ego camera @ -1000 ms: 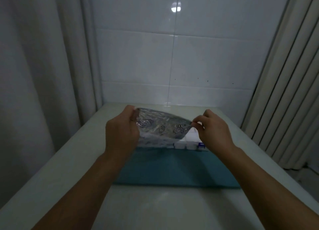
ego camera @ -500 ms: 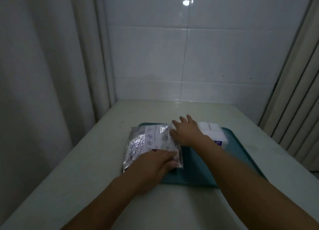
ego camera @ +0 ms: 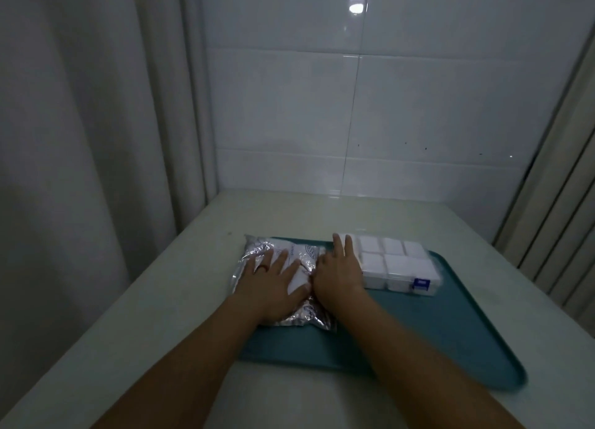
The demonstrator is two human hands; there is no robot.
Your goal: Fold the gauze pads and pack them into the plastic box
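A crinkled silver foil packet of gauze [ego camera: 257, 251] lies flat over the left end of a teal tray [ego camera: 450, 332]. My left hand [ego camera: 273, 280] presses on the packet with spread, straight fingers. My right hand [ego camera: 338, 274] lies flat beside it on the packet's right edge, fingers pointing away from me. A clear plastic box [ego camera: 399, 264] with several compartments, filled with white folded pads, sits on the tray just right of my right hand. A blue latch shows on its near side.
The tray rests on a pale table [ego camera: 161, 332] that ends at a white tiled wall [ego camera: 354, 122]. A curtain [ego camera: 80, 138] hangs along the left side, and vertical blinds [ego camera: 563, 187] stand at the right.
A second ago both hands held the packet up by its top corners. They laid it down on the tray's left end, and now both palms rest flat on it.
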